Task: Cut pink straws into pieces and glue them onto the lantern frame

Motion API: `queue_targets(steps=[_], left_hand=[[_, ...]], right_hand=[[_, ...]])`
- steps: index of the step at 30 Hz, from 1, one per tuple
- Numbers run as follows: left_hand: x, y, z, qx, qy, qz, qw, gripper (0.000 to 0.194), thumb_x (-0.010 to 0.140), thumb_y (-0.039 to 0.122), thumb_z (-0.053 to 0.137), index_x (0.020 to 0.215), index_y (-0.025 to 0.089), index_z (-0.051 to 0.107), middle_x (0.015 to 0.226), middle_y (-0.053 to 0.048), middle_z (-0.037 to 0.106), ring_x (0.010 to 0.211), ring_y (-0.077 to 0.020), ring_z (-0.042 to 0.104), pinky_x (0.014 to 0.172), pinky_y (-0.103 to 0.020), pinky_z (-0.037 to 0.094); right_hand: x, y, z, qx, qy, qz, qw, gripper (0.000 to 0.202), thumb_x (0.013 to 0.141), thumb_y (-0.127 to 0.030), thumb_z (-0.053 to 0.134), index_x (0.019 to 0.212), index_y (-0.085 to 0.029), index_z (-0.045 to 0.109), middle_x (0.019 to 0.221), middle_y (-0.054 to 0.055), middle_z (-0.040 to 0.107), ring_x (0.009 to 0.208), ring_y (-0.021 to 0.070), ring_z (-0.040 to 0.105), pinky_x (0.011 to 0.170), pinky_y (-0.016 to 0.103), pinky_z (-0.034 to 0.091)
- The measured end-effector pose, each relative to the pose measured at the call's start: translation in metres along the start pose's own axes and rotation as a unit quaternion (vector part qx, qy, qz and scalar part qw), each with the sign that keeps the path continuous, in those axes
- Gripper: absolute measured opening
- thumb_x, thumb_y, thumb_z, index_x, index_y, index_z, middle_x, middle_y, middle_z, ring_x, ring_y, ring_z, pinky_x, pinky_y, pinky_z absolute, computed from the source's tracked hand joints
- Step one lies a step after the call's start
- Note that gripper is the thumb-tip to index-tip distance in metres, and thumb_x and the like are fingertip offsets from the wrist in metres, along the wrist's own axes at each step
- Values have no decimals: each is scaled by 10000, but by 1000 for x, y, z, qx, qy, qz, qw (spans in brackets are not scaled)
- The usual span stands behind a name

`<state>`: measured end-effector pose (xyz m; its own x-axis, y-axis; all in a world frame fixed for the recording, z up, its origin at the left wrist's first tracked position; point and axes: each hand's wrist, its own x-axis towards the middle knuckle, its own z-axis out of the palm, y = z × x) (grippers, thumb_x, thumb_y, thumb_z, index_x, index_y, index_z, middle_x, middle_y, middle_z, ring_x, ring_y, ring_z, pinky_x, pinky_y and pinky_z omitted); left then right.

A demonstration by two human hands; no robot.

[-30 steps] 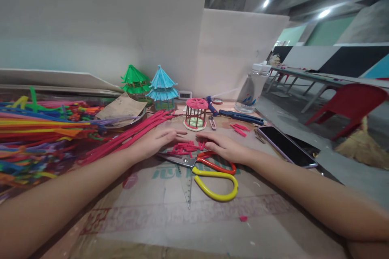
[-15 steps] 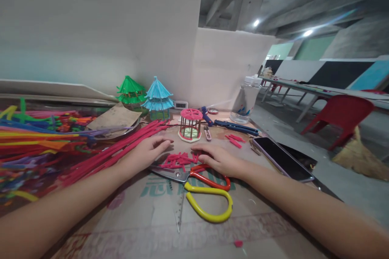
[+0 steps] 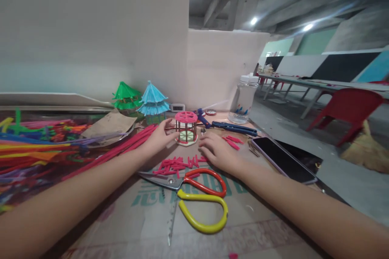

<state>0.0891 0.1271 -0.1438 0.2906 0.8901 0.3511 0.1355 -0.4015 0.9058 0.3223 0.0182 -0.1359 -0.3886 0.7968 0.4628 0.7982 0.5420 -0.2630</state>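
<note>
Head view: the small frame (image 3: pixel 186 132) stands upright at the centre of the table (image 3: pixel 249 218). Its long axis is vertical; the pink wheel-shaped top faces up and the pale base sits flat. The left hand (image 3: pixel 158 139) is spread, thumb and fingers parted at the frame's left side; contact cannot be confirmed. The right hand (image 3: pixel 221 153) is palm down, fingers loosely curved and parted, just right of the base. A white panel (image 3: pixel 225 68) bounds the far side; the table's right edge runs diagonally past the phone (image 3: pixel 284 160). Cut pink pieces (image 3: pixel 174 164) and scissors (image 3: pixel 171 181), blades pointing left, limit near-side clearance.
</note>
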Motion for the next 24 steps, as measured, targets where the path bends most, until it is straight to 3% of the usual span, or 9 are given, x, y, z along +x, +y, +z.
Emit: queue_targets(steps=[3,6,8,12,16,20,24], left_hand=[[5,-4,8,19,-1,-22,1000,673,690,354,788,1290,139,574,1220,-164,696,1074,-288,677,939,-444,538],[1,-4,7,83,-64,29,994,483,759,440,717,1144,153,673,1118,-117,731,1021,-280,678,927,-420,522],[-4,0,5,106,-77,38,991,447,778,472,692,1103,166,694,1093,-93,740,1028,-279,674,942,-404,509],[-17,10,-1,55,-63,-28,996,424,774,527,673,996,168,706,970,-77,753,936,-269,689,837,-365,541],[-34,14,-13,-72,-65,-80,992,406,795,539,660,1008,194,670,916,-56,750,802,-227,700,734,-337,555],[-45,9,-28,20,-48,-34,998,404,740,568,697,874,187,676,874,-61,740,853,-252,690,800,-372,559],[-38,13,-51,64,-10,-3,998,452,742,524,689,1029,176,672,1038,-84,736,959,-252,688,868,-378,545]], right_hand=[[0,7,2,-36,-27,54,998,215,931,-196,618,1129,-140,680,1327,171,605,1269,283,542,1091,444,420],[0,3,1,-70,-52,82,993,181,947,-259,624,1082,-149,673,1164,139,642,1116,267,592,982,412,469],[1,1,-1,-95,-55,88,990,135,942,-252,633,1021,-148,668,1064,119,644,1045,261,592,924,391,475],[1,6,-5,-119,-46,103,986,151,978,-167,539,1064,-131,657,1086,136,640,994,229,611,867,346,480],[1,17,-10,-146,-64,83,984,250,1013,-175,457,1080,-122,692,1101,160,695,1030,238,636,930,358,474],[-1,20,-10,-155,-70,63,983,273,993,-139,445,1079,-129,704,1090,155,716,1025,229,645,954,355,471],[-3,17,-13,-162,-57,69,983,235,976,-147,451,1004,-131,684,1035,160,721,982,240,655,896,352,479]])
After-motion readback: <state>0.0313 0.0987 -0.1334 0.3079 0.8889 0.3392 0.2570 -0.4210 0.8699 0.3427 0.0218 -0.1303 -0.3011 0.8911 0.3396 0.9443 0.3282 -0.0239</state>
